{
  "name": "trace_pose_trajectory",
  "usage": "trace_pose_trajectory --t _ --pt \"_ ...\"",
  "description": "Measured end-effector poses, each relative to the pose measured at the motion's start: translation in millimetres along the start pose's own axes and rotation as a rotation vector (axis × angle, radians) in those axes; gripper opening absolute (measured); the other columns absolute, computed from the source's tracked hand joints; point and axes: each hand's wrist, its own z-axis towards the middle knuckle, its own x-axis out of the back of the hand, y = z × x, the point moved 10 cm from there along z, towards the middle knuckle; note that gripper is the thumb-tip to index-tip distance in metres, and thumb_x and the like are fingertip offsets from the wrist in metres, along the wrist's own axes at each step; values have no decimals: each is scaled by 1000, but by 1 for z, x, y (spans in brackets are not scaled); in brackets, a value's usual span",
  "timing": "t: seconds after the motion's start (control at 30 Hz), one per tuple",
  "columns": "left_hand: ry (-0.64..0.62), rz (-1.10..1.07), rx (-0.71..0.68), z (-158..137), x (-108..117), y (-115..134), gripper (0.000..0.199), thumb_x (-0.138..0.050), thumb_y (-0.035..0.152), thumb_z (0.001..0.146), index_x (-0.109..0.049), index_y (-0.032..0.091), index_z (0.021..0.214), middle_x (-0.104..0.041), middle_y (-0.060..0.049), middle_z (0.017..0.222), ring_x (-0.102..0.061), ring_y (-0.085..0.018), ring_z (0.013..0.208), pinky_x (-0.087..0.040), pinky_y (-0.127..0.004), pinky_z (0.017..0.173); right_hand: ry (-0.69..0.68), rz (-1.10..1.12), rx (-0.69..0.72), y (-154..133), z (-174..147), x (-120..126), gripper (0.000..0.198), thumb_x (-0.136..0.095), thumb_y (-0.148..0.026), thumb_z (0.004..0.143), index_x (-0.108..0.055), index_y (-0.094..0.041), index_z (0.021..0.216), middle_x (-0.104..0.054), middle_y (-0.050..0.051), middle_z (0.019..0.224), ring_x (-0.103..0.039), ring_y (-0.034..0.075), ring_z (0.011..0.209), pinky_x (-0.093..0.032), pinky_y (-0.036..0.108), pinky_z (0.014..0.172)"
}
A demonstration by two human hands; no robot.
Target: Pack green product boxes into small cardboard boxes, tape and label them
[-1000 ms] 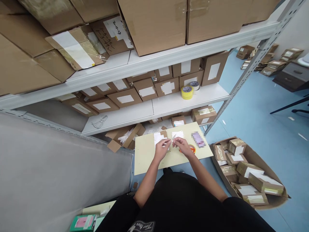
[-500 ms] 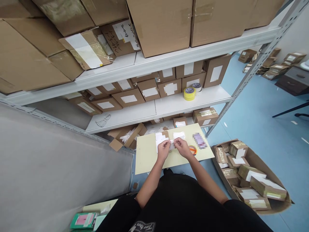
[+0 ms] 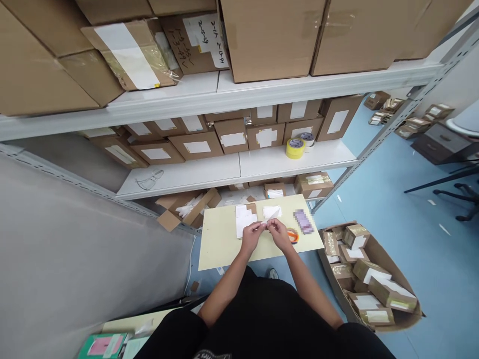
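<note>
A small white slip of paper (image 3: 273, 217) is pinched between my two hands, just above the pale yellow board (image 3: 219, 244). My left hand (image 3: 251, 236) closes its fingertips on the slip's lower end. My right hand (image 3: 278, 233) meets it there, thumb and fingers pressed together on the same slip. Left of the slip lies a flat piece of cardboard with white paper on it (image 3: 245, 222). Beyond my fingers rest more white papers (image 3: 271, 210). By my right wrist lies an orange tape roll (image 3: 293, 236), partly covered by the hand.
A blurred purple item (image 3: 303, 222) lies at the board's right. Ahead stands a shelf (image 3: 194, 174) with labelled cartons, a yellow tape roll (image 3: 295, 148) and glasses (image 3: 149, 179). On the floor at right, a big carton (image 3: 406, 324) holds several small boxes. A grey wall (image 3: 93, 249) borders the left.
The slip now sticks up and to the right from my fingertips, where before it lay flatter between them. My hands have drawn closer together. The camera view has shifted slightly.
</note>
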Motion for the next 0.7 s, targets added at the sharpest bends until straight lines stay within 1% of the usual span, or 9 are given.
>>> trace_pose_trajectory --t 0.1,0.23,0.3,0.37,0.43,0.53,0.57,0.63,0.7 --pt "-15 -37 28 8 2 -6 26 -84 47 76 -85 23 85 -80 -8 98 -72 -26 95 -57 -39 91 23 1 -53 6 2 -1 35 -71 -58 82 -64 -25 84 -66 3 83 -61 22 81 -50 34 72" --pt "-101 -88 48 20 11 -13 24 -87 44 73 -85 24 86 -80 -9 100 -73 -27 94 -58 -40 89 56 43 -102 11 6 -13 38 -76 -61 78 -62 -26 82 -63 1 79 -58 20 76 -49 33 70" --pt "-139 -117 55 26 22 -18 24 -88 43 72 -85 23 85 -80 -9 102 -72 -27 94 -58 -38 87 51 22 -107 11 10 -24 38 -76 -61 78 -61 -26 80 -64 2 80 -59 20 77 -49 33 70" --pt "-105 -168 95 34 44 -27 27 -90 45 69 -84 20 80 -80 -8 94 -72 -26 90 -57 -35 83 46 -10 -125 14 16 -33 37 -76 -60 78 -61 -26 78 -66 3 83 -60 20 78 -50 33 71" --pt "42 -253 172 43 82 -41 35 -91 49 66 -82 17 77 -77 -6 82 -70 -23 81 -54 -32 76 87 -2 -154 20 22 -34 36 -78 -57 77 -61 -25 76 -67 3 83 -61 20 79 -52 34 73" --pt "381 -382 242 50 162 -58 47 -90 56 63 -78 15 83 -73 -3 75 -65 -18 72 -50 -28 68 308 131 -186 34 30 -18 36 -83 -50 69 -58 -24 72 -66 0 78 -62 17 77 -54 32 75" --pt "483 -405 231 52 190 -60 48 -88 58 64 -77 15 83 -72 -3 75 -64 -16 71 -49 -26 66 412 180 -193 40 31 -12 37 -85 -47 66 -56 -24 70 -65 -2 75 -62 16 74 -54 31 74" --pt "617 -401 184 54 239 -58 48 -84 61 67 -73 16 80 -69 -1 73 -61 -15 68 -45 -24 62 598 240 -212 55 32 -8 39 -85 -42 60 -52 -24 67 -62 -4 68 -61 14 69 -53 28 69" --pt "693 -336 128 54 280 -53 46 -80 62 72 -68 17 75 -65 1 68 -58 -13 65 -43 -23 59 673 253 -239 69 39 -22 37 -84 -37 56 -53 -25 71 -62 -6 65 -61 13 65 -52 26 64"
